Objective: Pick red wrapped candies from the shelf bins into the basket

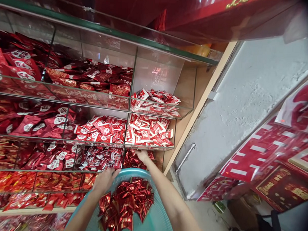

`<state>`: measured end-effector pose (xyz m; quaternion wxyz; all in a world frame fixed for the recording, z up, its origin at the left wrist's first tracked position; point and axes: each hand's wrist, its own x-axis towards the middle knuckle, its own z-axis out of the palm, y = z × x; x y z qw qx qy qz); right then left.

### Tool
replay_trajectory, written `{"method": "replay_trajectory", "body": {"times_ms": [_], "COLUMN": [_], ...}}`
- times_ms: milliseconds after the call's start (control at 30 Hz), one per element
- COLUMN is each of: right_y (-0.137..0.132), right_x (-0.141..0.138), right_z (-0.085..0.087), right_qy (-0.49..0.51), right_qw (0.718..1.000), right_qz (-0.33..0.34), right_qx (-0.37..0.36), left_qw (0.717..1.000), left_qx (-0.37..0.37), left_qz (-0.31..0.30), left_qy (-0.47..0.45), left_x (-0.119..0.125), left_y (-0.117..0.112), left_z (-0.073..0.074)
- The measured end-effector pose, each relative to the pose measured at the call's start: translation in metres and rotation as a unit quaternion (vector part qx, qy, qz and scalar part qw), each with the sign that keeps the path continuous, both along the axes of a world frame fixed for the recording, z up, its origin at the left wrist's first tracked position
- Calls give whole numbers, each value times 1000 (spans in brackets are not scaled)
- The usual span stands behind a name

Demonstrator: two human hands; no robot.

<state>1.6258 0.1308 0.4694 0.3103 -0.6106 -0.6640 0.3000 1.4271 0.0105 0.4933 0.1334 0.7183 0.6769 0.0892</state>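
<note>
My left hand (104, 180) grips the far rim of a teal plastic basket (156, 221), fingers curled over the edge. Inside the basket lies a heap of shiny red foil candy packets (126, 206). My right hand (141, 155) reaches forward into a glass bin of the same red foil packets (131, 159) just above the basket. Its fingers are buried among the packets and hidden by the bin's glass front, so I cannot see whether they hold any.
A glass-fronted shelf unit (156, 71) with several tiers of bins fills the left, holding red and white candy packets (148, 130) and dark red packets (94, 77). A grey concrete wall (246, 99) stands right, with red decorations (275, 151) hanging beside it.
</note>
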Motion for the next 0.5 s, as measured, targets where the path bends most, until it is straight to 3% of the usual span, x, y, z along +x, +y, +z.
{"method": "replay_trajectory", "body": {"times_ms": [200,500], "right_y": [-19,-37], "right_x": [27,41], "right_z": [3,-8], "right_qy": [137,201], "right_qw": [990,971], "right_qz": [-19,-67], "right_qx": [-8,-111], "left_qw": [1000,1000], "left_qx": [-7,2], "left_qz": [-2,-8], "left_qy": [3,4], "left_x": [0,-2], "left_y": [1,3], "left_z": [1,-3]}}
